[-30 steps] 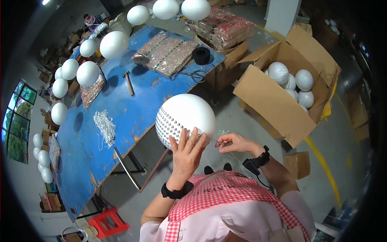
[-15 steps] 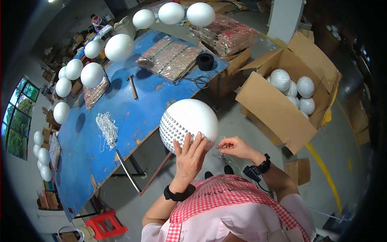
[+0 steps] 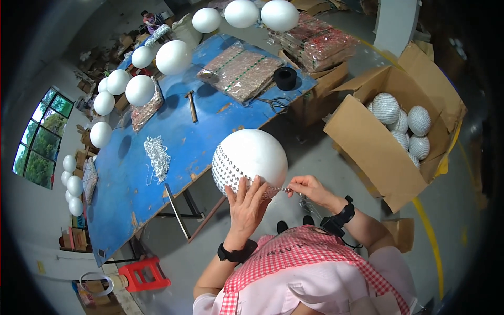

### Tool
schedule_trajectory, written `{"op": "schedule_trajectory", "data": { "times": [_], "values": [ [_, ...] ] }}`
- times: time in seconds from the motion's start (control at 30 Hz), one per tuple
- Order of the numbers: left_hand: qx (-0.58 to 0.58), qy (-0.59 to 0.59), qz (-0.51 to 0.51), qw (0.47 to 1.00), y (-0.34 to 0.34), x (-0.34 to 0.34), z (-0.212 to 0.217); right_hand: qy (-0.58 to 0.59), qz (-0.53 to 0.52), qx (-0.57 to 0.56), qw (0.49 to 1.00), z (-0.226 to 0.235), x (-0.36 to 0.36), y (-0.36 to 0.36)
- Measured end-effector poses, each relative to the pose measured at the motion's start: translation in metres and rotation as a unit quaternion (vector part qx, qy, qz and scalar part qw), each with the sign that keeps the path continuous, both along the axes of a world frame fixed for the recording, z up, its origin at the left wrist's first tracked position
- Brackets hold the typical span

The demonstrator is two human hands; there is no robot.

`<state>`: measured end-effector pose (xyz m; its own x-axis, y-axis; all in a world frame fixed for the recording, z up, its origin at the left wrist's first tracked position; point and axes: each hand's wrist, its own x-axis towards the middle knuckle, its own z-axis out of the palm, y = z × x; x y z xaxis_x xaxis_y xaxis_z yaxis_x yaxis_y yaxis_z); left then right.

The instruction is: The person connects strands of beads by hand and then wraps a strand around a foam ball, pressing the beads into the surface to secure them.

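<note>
A large smooth white ball [image 3: 257,152], with rows of silver beads [image 3: 228,170] round its left and lower part, is in front of me by the table edge. My left hand [image 3: 247,210] holds its near side, fingers spread over the lower beads and thumb hidden. What else supports the ball underneath cannot be seen. Close by on the right, my right hand [image 3: 310,190] is closed in a pinch on a silver bead string [image 3: 285,189]. This string runs from the ball's lower right to my fingertips, and a loose length hangs below.
The blue table [image 3: 210,123] bears a bead-string heap [image 3: 157,157], a hammer [image 3: 191,106], scissors [image 3: 274,105], black tape [image 3: 285,78] and a wrapped stack [image 3: 239,71]. White balls [image 3: 173,58] stand along its far side. A carton [image 3: 373,152] holds beaded balls [image 3: 386,108]. A red stool [image 3: 144,274] stands lower left.
My right hand has drawn nearer the ball, and the bead string now stretches between them. My left hand stays on the ball. The whole view has shifted, with the surroundings now further right.
</note>
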<state>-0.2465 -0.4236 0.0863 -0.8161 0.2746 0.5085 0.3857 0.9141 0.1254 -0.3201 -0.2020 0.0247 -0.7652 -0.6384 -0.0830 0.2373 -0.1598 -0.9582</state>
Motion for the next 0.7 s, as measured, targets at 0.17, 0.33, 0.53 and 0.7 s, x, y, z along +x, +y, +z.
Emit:
{"op": "schedule_trajectory", "data": {
  "times": [0.17,0.33,0.53,0.7],
  "values": [
    [-0.007,0.005,0.016,1.000,-0.001,0.000,-0.001,-0.005,-0.006,0.029,1.000,0.008,-0.003,-0.003],
    [0.015,0.008,0.043,0.999,-0.004,-0.005,0.002,0.056,-0.019,0.027,0.998,0.017,-0.007,-0.001],
    [0.055,-0.021,0.047,0.997,-0.012,-0.007,0.013,0.154,0.009,0.103,0.983,0.015,-0.007,-0.002],
    [0.093,-0.004,0.058,0.994,-0.021,-0.004,0.024,0.297,0.053,0.287,0.909,0.010,-0.006,-0.005]
  ]
}}
